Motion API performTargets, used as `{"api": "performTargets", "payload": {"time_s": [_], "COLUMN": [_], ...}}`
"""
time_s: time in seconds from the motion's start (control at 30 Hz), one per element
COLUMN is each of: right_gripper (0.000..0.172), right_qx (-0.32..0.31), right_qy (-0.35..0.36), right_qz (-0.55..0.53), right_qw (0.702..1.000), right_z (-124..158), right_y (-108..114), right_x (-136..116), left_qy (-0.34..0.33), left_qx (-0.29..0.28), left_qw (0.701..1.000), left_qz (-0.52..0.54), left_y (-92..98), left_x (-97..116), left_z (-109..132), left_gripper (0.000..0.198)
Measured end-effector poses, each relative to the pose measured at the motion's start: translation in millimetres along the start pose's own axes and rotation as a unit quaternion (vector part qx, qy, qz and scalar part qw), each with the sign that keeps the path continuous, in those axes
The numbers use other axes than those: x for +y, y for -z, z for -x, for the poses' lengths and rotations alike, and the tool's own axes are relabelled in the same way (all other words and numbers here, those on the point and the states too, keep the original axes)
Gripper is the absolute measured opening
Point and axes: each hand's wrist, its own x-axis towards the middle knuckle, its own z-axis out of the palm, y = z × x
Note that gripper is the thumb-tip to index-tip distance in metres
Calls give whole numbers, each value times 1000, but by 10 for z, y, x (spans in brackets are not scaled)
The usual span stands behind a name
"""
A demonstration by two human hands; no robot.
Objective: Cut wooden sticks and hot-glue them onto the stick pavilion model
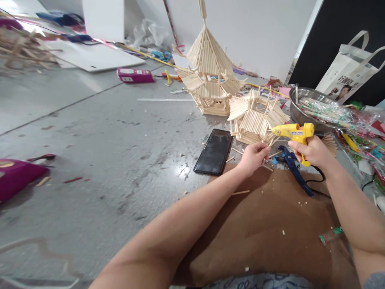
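Observation:
My right hand point(313, 151) grips a yellow glue gun point(296, 133), its nozzle pointing left at a thin wooden stick point(273, 141). My left hand point(255, 156) pinches that stick by its lower end, just in front of a small stick-built roof piece point(255, 120). A taller stick pagoda point(209, 68) stands behind it. Blue-handled cutters point(293, 166) lie under my right hand on a brown board point(270, 224).
A black phone point(214, 151) lies left of the board on the grey floor. A metal bowl point(300, 114) with sticks sits at the right, a white tote bag point(349, 72) behind it. A pink box point(135, 75) and a magenta object point(15, 174) lie to the left.

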Motion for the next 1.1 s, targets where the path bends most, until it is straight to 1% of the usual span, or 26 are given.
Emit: {"api": "performTargets", "payload": {"time_s": [0.2,0.57,0.67,0.73,0.8,0.93,1.1], "right_gripper": [30,33,27,23,23,25,23], "right_qx": [0,24,39,48,54,48,28], "right_qy": [1,17,9,9,11,1,-22], "right_qz": [13,38,-3,-51,-104,-168,-199], "right_qw": [1000,999,999,998,993,985,979], "right_z": [0,-40,-34,-8,42,186,308], "right_y": [-4,-15,-14,1,26,81,102], "right_x": [-3,26,19,21,32,81,145], "left_qy": [-2,-4,-3,-9,-20,-39,-60], "left_qx": [0,0,1,-1,-5,-5,-3], "left_qw": [1000,1000,1000,1000,999,998,997], "left_qz": [-1,1,14,26,39,53,40], "left_y": [5,10,10,11,13,13,14], "left_x": [-20,-31,-31,-27,-20,-12,-19], "left_z": [-16,-15,-16,-18,-21,-23,-12], "left_gripper": [18,19,20,22,24,26,25]}}
